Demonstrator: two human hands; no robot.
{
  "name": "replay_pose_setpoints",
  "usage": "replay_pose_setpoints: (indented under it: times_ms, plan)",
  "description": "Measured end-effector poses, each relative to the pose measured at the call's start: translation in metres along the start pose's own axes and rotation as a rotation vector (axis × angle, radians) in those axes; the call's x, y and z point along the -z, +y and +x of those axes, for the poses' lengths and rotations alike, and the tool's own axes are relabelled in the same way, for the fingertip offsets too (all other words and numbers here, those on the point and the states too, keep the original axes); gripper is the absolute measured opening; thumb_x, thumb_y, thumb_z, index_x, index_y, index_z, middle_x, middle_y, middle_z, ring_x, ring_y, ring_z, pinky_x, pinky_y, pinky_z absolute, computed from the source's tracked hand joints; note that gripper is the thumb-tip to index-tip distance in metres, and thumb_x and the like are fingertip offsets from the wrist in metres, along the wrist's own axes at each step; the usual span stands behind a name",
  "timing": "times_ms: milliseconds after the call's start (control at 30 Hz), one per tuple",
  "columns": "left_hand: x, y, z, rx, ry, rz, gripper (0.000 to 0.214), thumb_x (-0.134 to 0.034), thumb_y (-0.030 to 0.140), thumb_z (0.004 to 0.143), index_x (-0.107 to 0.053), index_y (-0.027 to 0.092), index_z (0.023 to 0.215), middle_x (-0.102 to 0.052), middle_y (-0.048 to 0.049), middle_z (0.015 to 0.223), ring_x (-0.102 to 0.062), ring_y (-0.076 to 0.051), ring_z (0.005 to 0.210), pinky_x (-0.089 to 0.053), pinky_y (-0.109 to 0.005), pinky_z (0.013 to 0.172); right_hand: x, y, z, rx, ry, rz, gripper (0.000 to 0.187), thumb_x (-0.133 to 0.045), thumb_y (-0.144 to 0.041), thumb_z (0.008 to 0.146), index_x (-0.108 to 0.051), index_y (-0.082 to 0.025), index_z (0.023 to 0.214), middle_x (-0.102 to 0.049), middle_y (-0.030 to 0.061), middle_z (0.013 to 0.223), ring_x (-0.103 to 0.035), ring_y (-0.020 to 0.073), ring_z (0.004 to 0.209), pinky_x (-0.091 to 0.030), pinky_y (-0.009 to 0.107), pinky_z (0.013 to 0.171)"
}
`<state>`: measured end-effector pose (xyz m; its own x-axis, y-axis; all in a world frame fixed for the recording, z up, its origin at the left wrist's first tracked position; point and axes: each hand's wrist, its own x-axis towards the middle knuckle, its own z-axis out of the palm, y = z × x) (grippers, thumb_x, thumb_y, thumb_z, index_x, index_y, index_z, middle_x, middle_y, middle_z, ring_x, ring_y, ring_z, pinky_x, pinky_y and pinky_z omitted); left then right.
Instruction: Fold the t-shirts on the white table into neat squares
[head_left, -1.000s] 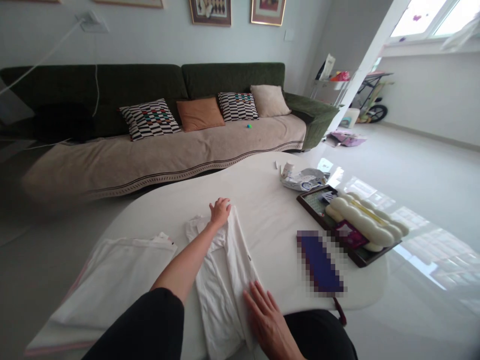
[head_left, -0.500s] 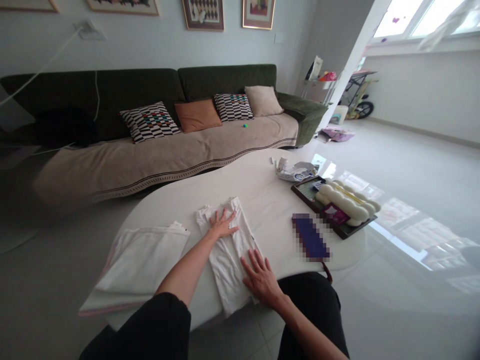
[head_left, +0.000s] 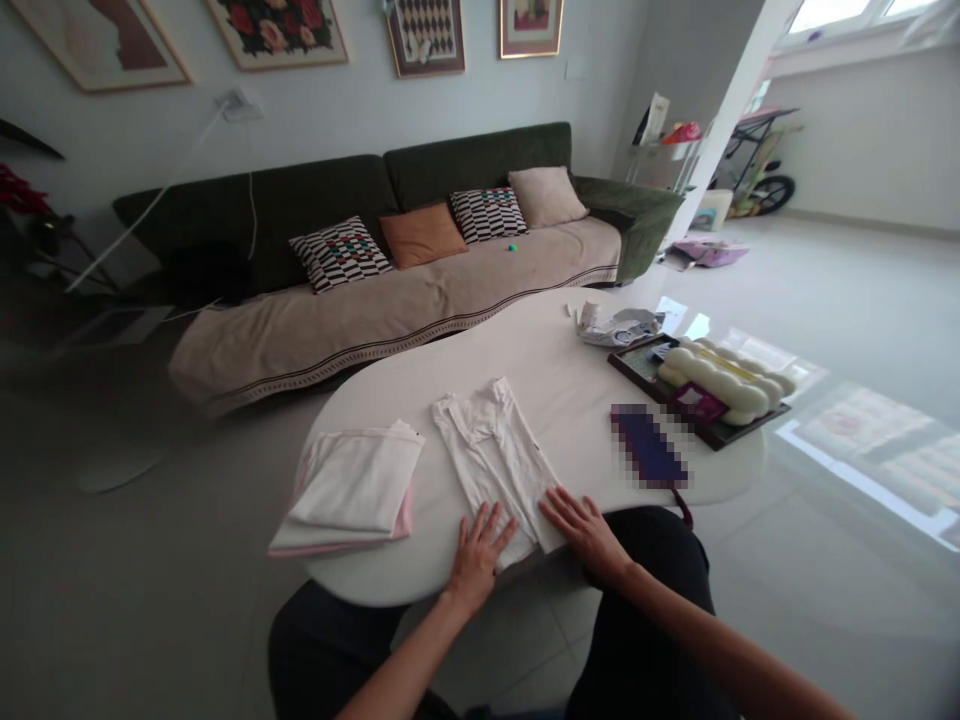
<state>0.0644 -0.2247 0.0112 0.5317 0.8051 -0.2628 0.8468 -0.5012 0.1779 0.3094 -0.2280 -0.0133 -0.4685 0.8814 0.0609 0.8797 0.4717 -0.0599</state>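
A white garment lies flat and folded lengthwise on the white table, its near end at the table's front edge. My left hand rests on the near left part of the garment, fingers spread. On its near right edge lies my right hand, palm down with the fingers stretched out. Neither hand grips the cloth. To the left sits a stack of folded cloth, white on top with pink showing underneath.
On the right of the table are a blurred-out dark blue item with a strap, a dark tray bearing a cream puffy object, and a crumpled white packet. A green sofa with cushions stands behind.
My left hand has slid from the garment's upper part down to its near end. My right hand stays at the near right edge. The view has shifted left.
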Motion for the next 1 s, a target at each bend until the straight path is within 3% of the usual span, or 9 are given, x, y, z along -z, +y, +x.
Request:
replay_pose_setpoints:
  times_ms: [100,200,333,400,467,567,667,833,1000]
  plan:
    - [0.005,0.001,-0.007,-0.008,-0.028,-0.062,0.091,-0.038,-0.005,0.060,-0.015,0.037,0.137,-0.005,0.0043,0.147,-0.002,-0.022,0.135,-0.010,-0.051,0.106,0.013,-0.005,-0.003,0.045,-0.039,0.054,0.069,-0.034,0.002,0.072,-0.031,-0.025,0.136,-0.035,0.0072,0.138,-0.028,0.0250,0.128,-0.033,0.047,0.095]
    - [0.016,0.001,-0.032,-0.055,-0.111,-0.177,0.088,-0.037,-0.004,0.060,-0.021,0.037,0.136,-0.012,0.0044,0.146,-0.006,-0.022,0.135,-0.011,-0.052,0.105,0.041,-0.011,-0.012,0.124,-0.126,0.219,0.063,-0.037,-0.001,0.071,-0.042,-0.023,0.130,-0.050,0.0090,0.127,-0.040,0.0236,0.121,-0.036,0.041,0.093]
    - [0.055,-0.008,-0.061,-0.183,-0.306,-0.507,0.065,-0.040,0.008,0.074,-0.034,0.036,0.132,-0.035,0.0012,0.139,-0.030,-0.022,0.128,-0.020,-0.047,0.104,0.093,-0.011,-0.010,0.196,-0.340,0.579,0.050,-0.041,-0.005,0.069,-0.059,-0.023,0.111,-0.067,0.0034,0.093,-0.060,0.0164,0.089,-0.044,0.025,0.077]
    - [0.079,-0.019,-0.055,-0.225,-0.354,-0.751,0.047,-0.042,0.020,0.080,-0.046,0.029,0.126,-0.052,-0.0008,0.126,-0.047,-0.020,0.114,-0.032,-0.038,0.099,0.114,0.002,0.010,0.168,-0.375,0.721,0.044,-0.044,-0.007,0.068,-0.062,-0.024,0.105,-0.067,0.0010,0.086,-0.061,0.0144,0.080,-0.043,0.022,0.072]
    - [0.097,-0.036,-0.030,-0.140,-0.287,-0.991,0.038,-0.048,0.030,0.080,-0.058,0.021,0.115,-0.064,-0.0029,0.108,-0.056,-0.019,0.099,-0.041,-0.032,0.089,0.124,0.019,0.045,0.068,-0.309,0.815,0.033,-0.049,-0.013,0.068,-0.064,-0.021,0.097,-0.066,0.0013,0.084,-0.059,0.0149,0.078,-0.043,0.023,0.070]
    - [0.102,-0.067,0.026,0.225,-0.002,-1.320,0.035,-0.059,0.037,0.072,-0.065,0.014,0.098,-0.068,-0.0058,0.088,-0.060,-0.018,0.082,-0.046,-0.030,0.075,0.114,0.040,0.109,-0.187,-0.161,0.926,0.018,-0.055,-0.023,0.069,-0.063,-0.016,0.083,-0.064,0.0017,0.076,-0.058,0.0149,0.071,-0.043,0.023,0.064]
    - [0.081,-0.086,0.074,0.440,0.225,-1.439,0.030,-0.061,0.036,0.069,-0.065,0.014,0.089,-0.067,-0.0058,0.076,-0.061,-0.017,0.072,-0.047,-0.028,0.067,0.080,0.044,0.156,-0.367,-0.081,0.923,0.017,-0.047,-0.022,0.074,-0.059,-0.015,0.083,-0.061,0.0010,0.068,-0.055,0.0118,0.061,-0.041,0.021,0.056]
    - [0.040,-0.092,0.094,0.456,0.474,-1.352,0.021,-0.058,0.029,0.068,-0.064,0.012,0.080,-0.065,-0.0047,0.072,-0.060,-0.017,0.072,-0.046,-0.026,0.067,0.027,0.033,0.172,-0.550,0.065,0.762,0.014,-0.045,-0.014,0.072,-0.057,-0.017,0.078,-0.056,-0.0002,0.059,-0.051,0.0118,0.056,-0.037,0.022,0.055]
    - [0.037,-0.100,0.095,0.444,0.650,-1.229,0.024,-0.052,0.027,0.072,-0.062,0.014,0.089,-0.064,-0.0054,0.085,-0.058,-0.018,0.083,-0.045,-0.028,0.075,0.016,0.031,0.166,-0.607,0.211,0.659,0.026,-0.034,-0.018,0.080,-0.054,-0.017,0.095,-0.061,0.0035,0.073,-0.055,0.0153,0.066,-0.041,0.025,0.062]
